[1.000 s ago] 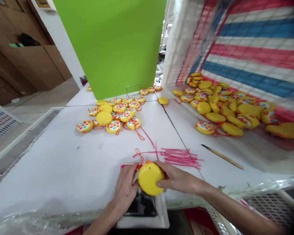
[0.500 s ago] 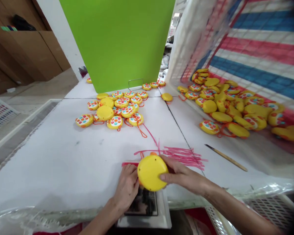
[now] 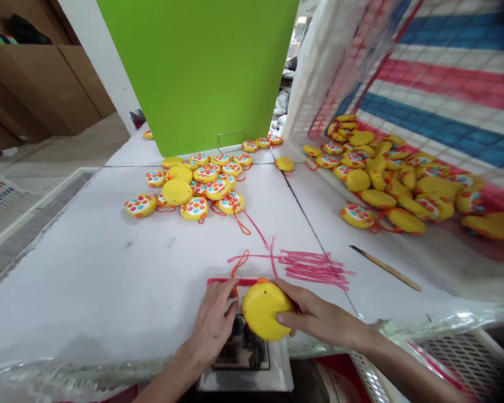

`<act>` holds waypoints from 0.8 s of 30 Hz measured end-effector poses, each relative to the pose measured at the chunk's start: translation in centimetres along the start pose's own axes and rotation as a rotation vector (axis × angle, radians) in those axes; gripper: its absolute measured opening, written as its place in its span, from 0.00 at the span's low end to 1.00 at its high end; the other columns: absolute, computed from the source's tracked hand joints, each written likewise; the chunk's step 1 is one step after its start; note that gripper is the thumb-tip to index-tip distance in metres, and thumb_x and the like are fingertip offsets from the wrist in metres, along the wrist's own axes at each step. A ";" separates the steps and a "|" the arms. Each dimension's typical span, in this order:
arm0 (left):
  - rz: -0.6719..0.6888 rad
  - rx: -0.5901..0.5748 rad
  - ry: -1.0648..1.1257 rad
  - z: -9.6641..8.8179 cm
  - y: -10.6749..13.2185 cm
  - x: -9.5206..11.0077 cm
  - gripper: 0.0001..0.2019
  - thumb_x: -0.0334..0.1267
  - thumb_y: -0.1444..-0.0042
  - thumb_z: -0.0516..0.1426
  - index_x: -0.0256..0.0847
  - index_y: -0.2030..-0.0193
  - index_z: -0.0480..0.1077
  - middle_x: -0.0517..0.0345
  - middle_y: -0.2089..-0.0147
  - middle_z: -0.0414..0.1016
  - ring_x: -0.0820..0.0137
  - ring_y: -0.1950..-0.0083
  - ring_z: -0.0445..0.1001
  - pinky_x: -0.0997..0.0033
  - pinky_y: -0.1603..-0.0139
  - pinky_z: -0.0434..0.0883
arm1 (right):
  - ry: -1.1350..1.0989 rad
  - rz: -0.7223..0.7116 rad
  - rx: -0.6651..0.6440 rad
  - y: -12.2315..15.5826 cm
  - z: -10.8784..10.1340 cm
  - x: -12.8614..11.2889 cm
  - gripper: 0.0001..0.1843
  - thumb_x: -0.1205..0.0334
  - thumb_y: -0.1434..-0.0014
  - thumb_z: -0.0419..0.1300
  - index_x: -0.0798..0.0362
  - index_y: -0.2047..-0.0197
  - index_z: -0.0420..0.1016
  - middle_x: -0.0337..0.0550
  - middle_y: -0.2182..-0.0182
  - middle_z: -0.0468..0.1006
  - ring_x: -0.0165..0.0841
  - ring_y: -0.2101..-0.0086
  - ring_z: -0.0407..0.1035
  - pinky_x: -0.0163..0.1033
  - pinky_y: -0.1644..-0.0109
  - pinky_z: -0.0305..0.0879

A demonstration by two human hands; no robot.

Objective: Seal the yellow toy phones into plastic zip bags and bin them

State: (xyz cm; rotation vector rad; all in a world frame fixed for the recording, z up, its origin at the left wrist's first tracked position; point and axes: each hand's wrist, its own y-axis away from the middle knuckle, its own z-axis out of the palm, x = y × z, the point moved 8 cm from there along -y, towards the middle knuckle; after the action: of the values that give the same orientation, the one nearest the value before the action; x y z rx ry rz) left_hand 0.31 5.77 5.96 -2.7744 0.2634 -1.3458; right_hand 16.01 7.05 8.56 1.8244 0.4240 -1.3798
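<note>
My right hand [image 3: 315, 313] grips a round yellow plastic toy [image 3: 264, 310], thumb on its smooth back and fingers behind the far side. That back has small dark holes, and an orange tab shows at its top. Left of the toy, my left hand [image 3: 214, 316] has its fingers curled at an orange cord loop [image 3: 242, 260], which sticks up past the fingertips; the exact pinch is partly hidden. Below both hands lies a flat silver-framed plate [image 3: 279, 369] with a dark glossy panel and a pink strip [image 3: 218, 281] along its far edge.
Several similar toys [image 3: 194, 207] with dotted white faces lie in a group on the white table [image 3: 109, 268]. More are heaped at the right by a striped mesh-covered wall [image 3: 441, 84]. A thin brush-like tool [image 3: 388, 270] lies right of pink scribbles. A green board [image 3: 201, 73] stands behind.
The yellow toy has come slightly nearer to me and to the right. The orange cord loop now shows further out, above my left fingers. My left hand has opened out a little.
</note>
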 end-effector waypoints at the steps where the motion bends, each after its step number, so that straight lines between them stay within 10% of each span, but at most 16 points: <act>1: 0.045 -0.011 -0.019 0.0 -0.1 0.4 0.15 0.26 0.45 0.49 0.42 0.51 0.64 0.54 0.57 0.70 0.64 0.56 0.67 0.61 0.54 0.67 | 0.004 -0.013 -0.023 0.1 0.3 -0.3 0.27 0.57 0.43 0.57 0.51 0.42 0.58 0.44 0.59 0.71 0.33 0.65 0.68 0.36 0.68 0.69; 7: 0.229 -0.016 -0.151 0.1 -0.3 2.0 0.10 0.28 0.42 0.48 0.38 0.61 0.70 0.51 0.62 0.72 0.62 0.57 0.67 0.59 0.56 0.66 | -0.125 -0.170 0.093 -1.3 -0.4 -3.3 0.23 0.54 0.42 0.56 0.53 0.46 0.62 0.45 0.56 0.71 0.37 0.56 0.66 0.41 0.55 0.68; 14: 0.428 0.111 -0.444 -0.7 0.7 4.4 0.09 0.26 0.42 0.49 0.37 0.66 0.70 0.56 0.69 0.72 0.66 0.65 0.67 0.59 0.55 0.63 | 0.052 -0.170 0.250 -3.9 0.2 -2.0 0.23 0.53 0.38 0.49 0.50 0.42 0.51 0.41 0.66 0.69 0.28 0.75 0.67 0.32 0.79 0.65; 24: 0.441 0.272 -0.345 -4.9 0.7 6.0 0.07 0.30 0.43 0.53 0.40 0.69 0.70 0.60 0.73 0.72 0.69 0.68 0.67 0.64 0.59 0.63 | 0.355 -0.201 0.261 -3.1 -0.3 -2.9 0.18 0.56 0.36 0.47 0.53 0.45 0.61 0.36 0.75 0.69 0.28 0.78 0.65 0.32 0.74 0.61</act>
State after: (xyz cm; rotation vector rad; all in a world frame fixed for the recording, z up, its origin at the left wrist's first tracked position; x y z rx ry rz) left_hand 0.04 4.18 13.56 -2.4642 0.5803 -0.7292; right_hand 13.08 9.79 10.04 2.3084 0.6493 -1.2884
